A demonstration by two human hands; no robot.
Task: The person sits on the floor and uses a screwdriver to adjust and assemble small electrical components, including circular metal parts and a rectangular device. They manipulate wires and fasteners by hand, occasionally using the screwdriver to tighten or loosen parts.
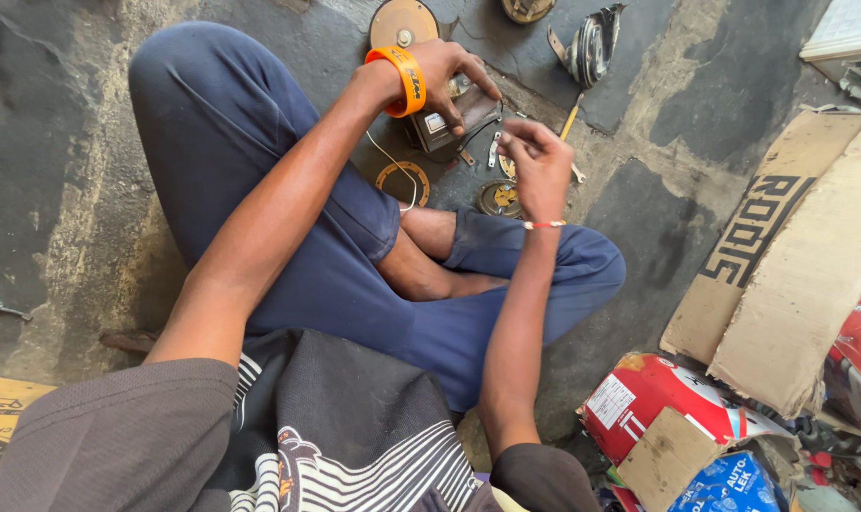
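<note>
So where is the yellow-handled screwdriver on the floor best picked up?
Grip the yellow-handled screwdriver by its handle, coming from above on the right hand side. It lies flat on the floor, with the handle end bare and pointing away from the dark box.

Seated person on the floor, parts spread beyond the crossed legs

The left hand (449, 76) rests on a boxy device (445, 128); the right hand (535, 166) sits just right of it; a ring (402, 182) lies left of a small disc part (499, 199); a round plate (404, 23) lies farther out; cardboard (791, 256) stands at the right, above crumpled packets (658, 398).
</note>
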